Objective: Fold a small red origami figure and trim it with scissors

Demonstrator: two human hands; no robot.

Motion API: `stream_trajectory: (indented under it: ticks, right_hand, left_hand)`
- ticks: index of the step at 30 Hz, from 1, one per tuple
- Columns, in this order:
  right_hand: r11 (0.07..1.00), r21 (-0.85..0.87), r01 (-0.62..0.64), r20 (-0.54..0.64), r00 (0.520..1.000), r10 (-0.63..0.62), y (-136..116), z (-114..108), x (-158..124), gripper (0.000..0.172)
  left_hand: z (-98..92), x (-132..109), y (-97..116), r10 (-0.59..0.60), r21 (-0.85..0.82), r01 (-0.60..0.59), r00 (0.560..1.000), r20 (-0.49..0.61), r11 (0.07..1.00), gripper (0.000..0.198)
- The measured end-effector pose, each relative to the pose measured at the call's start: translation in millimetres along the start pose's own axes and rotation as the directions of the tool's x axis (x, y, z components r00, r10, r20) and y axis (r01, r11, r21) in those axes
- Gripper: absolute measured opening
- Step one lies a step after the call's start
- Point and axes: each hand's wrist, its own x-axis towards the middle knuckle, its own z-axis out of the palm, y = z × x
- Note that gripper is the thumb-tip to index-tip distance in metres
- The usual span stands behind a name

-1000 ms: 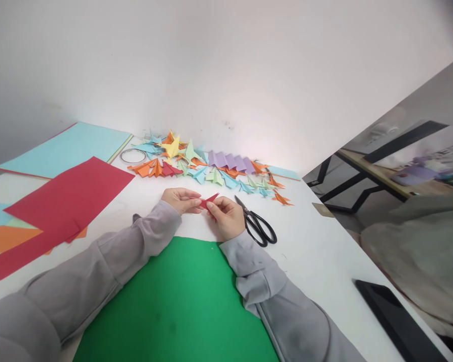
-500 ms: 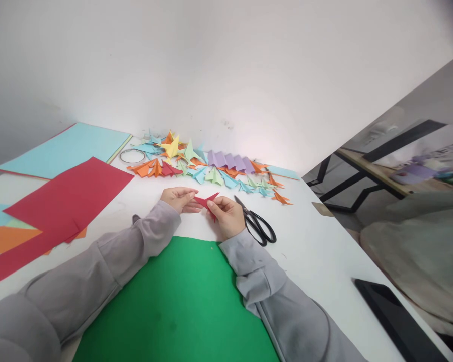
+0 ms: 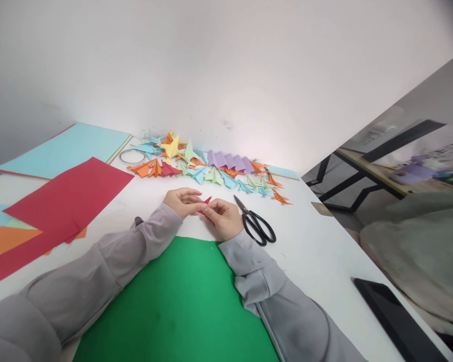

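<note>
Between my two hands is a small piece of folded red paper (image 3: 207,201), mostly hidden by the fingers, with one pointed tip sticking up. My left hand (image 3: 181,201) reaches it from the left, thumb and fingers closed on its edge. From the right, my right hand (image 3: 225,217) pinches it between thumb and forefinger. Both hands are just beyond the far edge of a green sheet (image 3: 177,301). Black-handled scissors (image 3: 257,222) lie beside my right hand, blades pointing away from me.
Many folded paper pieces (image 3: 213,176) in several colours lie along the wall. A ring of wire or tape (image 3: 132,156) is left of them. Red sheets (image 3: 71,193) and a light-blue sheet (image 3: 66,151) lie on the left. A dark phone-like slab (image 3: 394,317) rests at the right edge.
My left hand has shifted slightly right, and its thumb now meets the right thumb over the folded red paper. Less of the paper shows. The scissors have not moved.
</note>
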Motion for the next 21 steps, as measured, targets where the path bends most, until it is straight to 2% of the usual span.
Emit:
stream_trajectory:
  ticks: [5,11,15,21]
  right_hand:
    - [0.997,-0.078,0.001,0.054,0.999,0.003,-3.1,1.9,-2.8,0.022]
    - [0.992,-0.129,0.017,0.086,0.996,-0.006,-3.5,2.5,-3.4,0.019]
    - [0.994,-0.109,0.01,0.125,0.992,0.003,0.0,1.9,-1.9,0.021]
    - [0.999,-0.027,-0.04,0.203,0.978,0.045,2.6,-2.1,-0.1,0.023]
  left_hand:
    - [-1.7,2.6,-4.3,0.101,0.159,-0.096,0.995,-0.021,0.983,0.019]
    - [-1.9,1.5,-6.0,0.187,0.246,-0.184,0.982,0.013,0.952,0.014]
    - [-2.9,1.1,-5.5,0.259,0.251,-0.268,0.963,0.07,0.93,0.008]
    - [-5.0,1.9,-1.2,0.279,0.19,-0.311,0.944,0.177,0.931,0.006]
